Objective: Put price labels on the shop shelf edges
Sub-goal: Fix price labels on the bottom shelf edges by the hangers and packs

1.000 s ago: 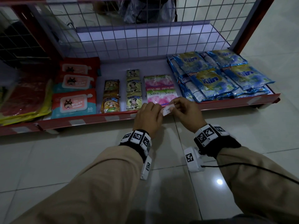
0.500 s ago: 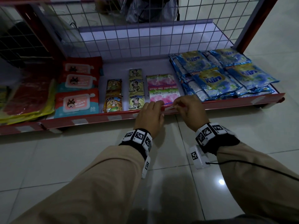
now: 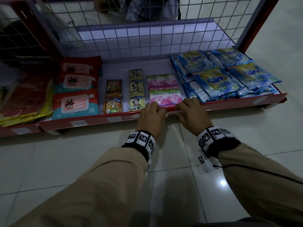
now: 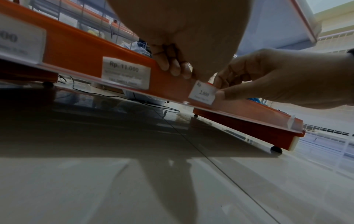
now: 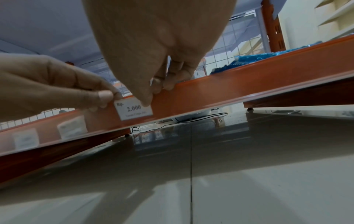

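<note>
A tiled floor (image 3: 49, 161) runs under a low red shelf (image 3: 229, 104) backed by wire mesh (image 3: 147, 38). On the shelf lie wipes packs (image 3: 75, 104) at the left, drink sachets (image 3: 113, 104), pink tissue packs (image 3: 164, 92) in the middle and blue detergent pouches (image 3: 216, 81) at the right. Along the shelf's front edge runs a clear strip already holding a label (image 4: 125, 72) marked Rp. 11.000, left of the hands.

Both hands meet at that edge, just below the tissue packs. The left hand (image 3: 151, 118) pinches the left end of a small white label (image 5: 134, 110) marked 2.000 — fingers hooked over the edge top, thumb on the front. The right hand (image 3: 192, 115) pinches the right end the same way, its thumb (image 5: 145, 100) pressing the label face. The label lies flat against the edge, between the two hands.
</note>
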Tool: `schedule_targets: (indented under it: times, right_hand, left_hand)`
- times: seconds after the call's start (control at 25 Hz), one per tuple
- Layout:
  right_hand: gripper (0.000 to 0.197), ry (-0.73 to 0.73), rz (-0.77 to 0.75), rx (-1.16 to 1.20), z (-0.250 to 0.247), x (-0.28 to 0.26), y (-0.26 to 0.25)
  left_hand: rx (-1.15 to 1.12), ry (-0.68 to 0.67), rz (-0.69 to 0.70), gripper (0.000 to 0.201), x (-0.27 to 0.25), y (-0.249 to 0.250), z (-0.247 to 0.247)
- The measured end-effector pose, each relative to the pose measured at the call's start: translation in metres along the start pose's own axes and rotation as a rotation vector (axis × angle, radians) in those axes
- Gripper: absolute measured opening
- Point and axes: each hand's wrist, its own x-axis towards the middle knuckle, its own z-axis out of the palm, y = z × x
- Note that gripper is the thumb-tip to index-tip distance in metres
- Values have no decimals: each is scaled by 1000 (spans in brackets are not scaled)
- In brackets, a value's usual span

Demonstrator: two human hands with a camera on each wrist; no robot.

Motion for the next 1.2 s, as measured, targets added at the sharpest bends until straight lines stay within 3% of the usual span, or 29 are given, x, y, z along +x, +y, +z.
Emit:
schedule_targets:
  times: [0.96,1.2]
  right_hand:
    - [23,-82,65,-59,-3,-8,1]
    - [28,-31,66,-6,-4,-12,1]
  left_hand:
    - [31,-21,24,32,-9,1,-2]
    - [-20,-19,18,36,-12,0,-6]
